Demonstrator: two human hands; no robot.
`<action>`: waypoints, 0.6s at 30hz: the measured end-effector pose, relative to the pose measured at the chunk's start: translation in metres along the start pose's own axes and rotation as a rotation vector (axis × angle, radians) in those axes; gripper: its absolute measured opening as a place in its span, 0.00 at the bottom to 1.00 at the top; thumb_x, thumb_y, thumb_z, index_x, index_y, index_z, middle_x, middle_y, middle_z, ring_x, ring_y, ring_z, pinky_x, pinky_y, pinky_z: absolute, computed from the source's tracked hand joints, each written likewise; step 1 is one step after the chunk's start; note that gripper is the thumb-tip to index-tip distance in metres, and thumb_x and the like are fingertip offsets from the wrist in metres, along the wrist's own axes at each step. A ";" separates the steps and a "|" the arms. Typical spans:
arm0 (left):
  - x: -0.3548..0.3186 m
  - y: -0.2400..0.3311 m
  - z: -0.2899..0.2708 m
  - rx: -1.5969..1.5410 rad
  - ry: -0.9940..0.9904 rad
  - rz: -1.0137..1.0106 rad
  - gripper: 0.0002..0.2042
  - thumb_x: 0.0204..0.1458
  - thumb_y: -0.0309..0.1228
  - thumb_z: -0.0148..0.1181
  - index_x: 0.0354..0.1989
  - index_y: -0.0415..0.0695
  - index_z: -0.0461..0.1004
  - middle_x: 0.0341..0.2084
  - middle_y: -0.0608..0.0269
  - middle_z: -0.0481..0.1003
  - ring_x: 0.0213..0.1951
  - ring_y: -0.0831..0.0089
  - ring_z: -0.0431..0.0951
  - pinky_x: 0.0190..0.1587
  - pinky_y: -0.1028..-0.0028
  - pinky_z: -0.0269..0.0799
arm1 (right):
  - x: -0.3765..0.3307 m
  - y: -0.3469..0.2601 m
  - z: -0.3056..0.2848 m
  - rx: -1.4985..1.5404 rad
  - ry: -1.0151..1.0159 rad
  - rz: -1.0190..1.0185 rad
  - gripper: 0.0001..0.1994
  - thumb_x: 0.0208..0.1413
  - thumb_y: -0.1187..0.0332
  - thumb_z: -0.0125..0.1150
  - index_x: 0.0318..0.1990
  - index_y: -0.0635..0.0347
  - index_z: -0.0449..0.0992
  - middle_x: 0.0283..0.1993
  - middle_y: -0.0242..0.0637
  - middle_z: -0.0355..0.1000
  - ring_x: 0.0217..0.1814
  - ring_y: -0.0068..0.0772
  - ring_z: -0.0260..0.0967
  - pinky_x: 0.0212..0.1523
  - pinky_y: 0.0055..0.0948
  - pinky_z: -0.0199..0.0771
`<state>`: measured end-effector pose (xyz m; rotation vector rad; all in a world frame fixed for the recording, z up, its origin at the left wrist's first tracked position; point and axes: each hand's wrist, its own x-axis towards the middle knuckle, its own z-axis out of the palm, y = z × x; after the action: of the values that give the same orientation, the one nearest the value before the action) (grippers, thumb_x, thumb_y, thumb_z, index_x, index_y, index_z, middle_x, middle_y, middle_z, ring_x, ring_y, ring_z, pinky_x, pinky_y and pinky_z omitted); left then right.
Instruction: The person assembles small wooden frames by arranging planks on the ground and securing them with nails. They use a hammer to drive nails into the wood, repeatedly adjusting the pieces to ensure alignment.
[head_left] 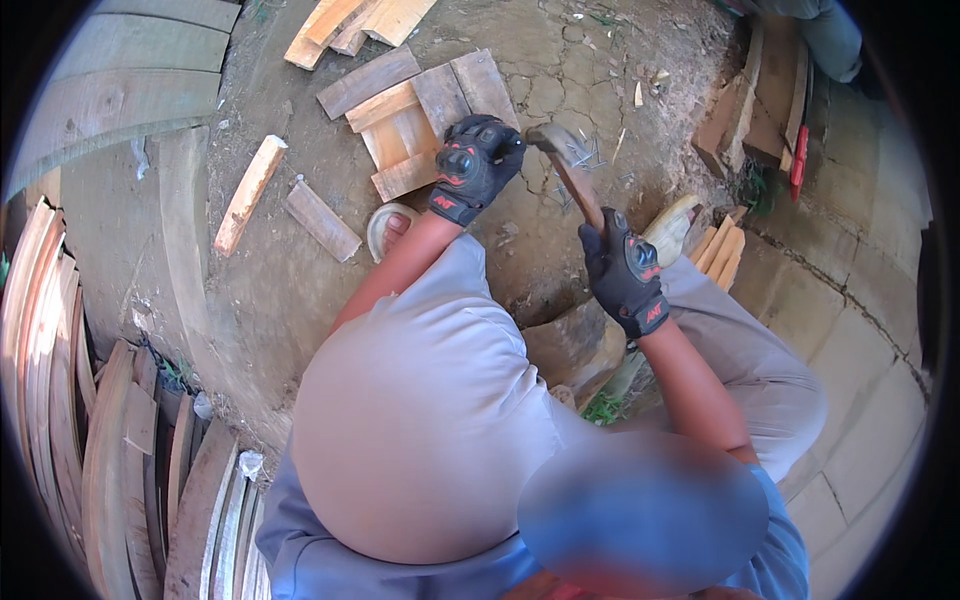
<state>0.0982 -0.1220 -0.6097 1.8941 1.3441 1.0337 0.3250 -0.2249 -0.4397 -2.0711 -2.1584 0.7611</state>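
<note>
My right hand (626, 274), in a black glove with red marks, is wrapped round the lower end of a hammer (579, 186). The hammer's head points up and left, close to the fingers of my left hand (472, 168). That hand wears a matching glove, and its fingers are curled into a pinch; whatever they hold is too small or hidden to name. Under and beside it, a panel of short wooden boards (408, 128) lies on the ground, partly covered by the glove. Several loose nails (590, 157) are scattered on the dirt just past the hammer head.
Two loose wood pieces, a pale strip (250, 194) and a greyer board (323, 219), lie left of my sandalled foot (388, 229). Stacked planks (120, 450) fill the lower left. Thick timbers (760, 95) and a red-handled tool (800, 162) are at upper right, near another person's leg (835, 40).
</note>
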 end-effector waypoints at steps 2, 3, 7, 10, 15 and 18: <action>0.000 0.001 0.004 0.008 0.025 0.010 0.11 0.49 0.33 0.75 0.41 0.51 0.85 0.39 0.59 0.85 0.49 0.53 0.84 0.54 0.53 0.77 | -0.001 0.004 0.004 -0.042 -0.014 -0.010 0.14 0.72 0.58 0.60 0.52 0.59 0.75 0.33 0.56 0.79 0.33 0.64 0.79 0.34 0.57 0.76; 0.000 0.003 0.004 0.007 0.024 0.015 0.11 0.48 0.33 0.75 0.41 0.51 0.85 0.39 0.59 0.85 0.49 0.53 0.84 0.54 0.53 0.77 | -0.001 0.005 0.005 -0.060 -0.033 0.001 0.14 0.72 0.58 0.61 0.52 0.59 0.75 0.32 0.55 0.79 0.33 0.63 0.79 0.34 0.57 0.76; 0.003 0.005 0.001 0.026 -0.006 0.036 0.14 0.46 0.35 0.79 0.41 0.49 0.85 0.39 0.58 0.86 0.49 0.54 0.85 0.55 0.55 0.77 | -0.001 -0.011 -0.005 -0.059 0.000 0.098 0.13 0.71 0.59 0.62 0.52 0.57 0.75 0.32 0.53 0.79 0.33 0.62 0.79 0.34 0.55 0.76; 0.004 0.005 0.004 -0.035 -0.016 0.000 0.12 0.48 0.35 0.77 0.41 0.50 0.85 0.40 0.59 0.86 0.50 0.54 0.84 0.57 0.56 0.77 | -0.003 -0.009 0.000 -0.039 0.072 0.053 0.12 0.71 0.59 0.62 0.51 0.58 0.75 0.33 0.53 0.79 0.34 0.63 0.79 0.33 0.56 0.76; 0.001 -0.003 0.008 0.040 -0.055 0.051 0.11 0.49 0.35 0.75 0.41 0.51 0.85 0.42 0.59 0.86 0.52 0.54 0.84 0.58 0.55 0.77 | -0.005 0.013 0.015 -0.048 0.039 0.018 0.12 0.71 0.60 0.62 0.52 0.58 0.75 0.33 0.53 0.79 0.34 0.63 0.80 0.33 0.57 0.76; -0.004 -0.009 0.006 0.017 -0.079 0.030 0.12 0.49 0.35 0.75 0.42 0.52 0.85 0.43 0.59 0.86 0.53 0.54 0.84 0.59 0.54 0.77 | 0.001 -0.015 -0.009 -0.009 0.086 0.076 0.13 0.71 0.58 0.63 0.52 0.57 0.75 0.34 0.54 0.79 0.34 0.64 0.80 0.34 0.57 0.77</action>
<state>0.0978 -0.1235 -0.6212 1.9522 1.2871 0.9546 0.3148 -0.2206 -0.4266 -2.1584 -2.0539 0.6581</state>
